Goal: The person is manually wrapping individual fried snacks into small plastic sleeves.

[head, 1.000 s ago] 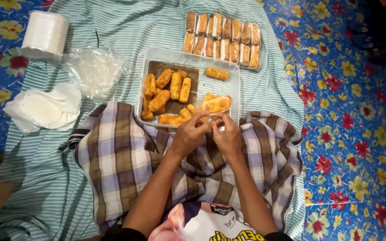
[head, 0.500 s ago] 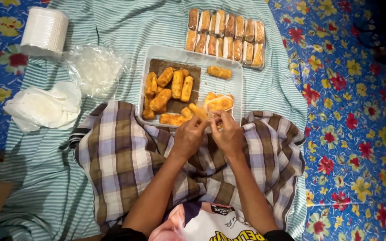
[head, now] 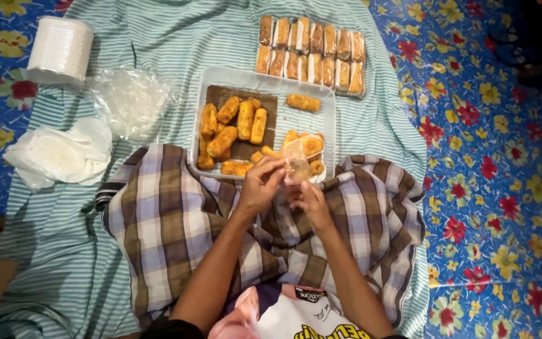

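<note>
Left hand [head: 263,185] and right hand [head: 308,199] pinched together on one clear plastic wrapper [head: 297,164] above tray [head: 233,78]. Thirteen wrapped rolls [head: 312,53] beyond. Wrapper contents hard to make out.

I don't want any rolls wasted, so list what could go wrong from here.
1. The thin clear bag is pinched between the left hand and right hand right over the tray; a weak grip could let it slip.
2. The fried rolls look oily, so greasy fingers may fumble the plastic.
3. The loose bags lie on the cloth and could scatter.
</note>
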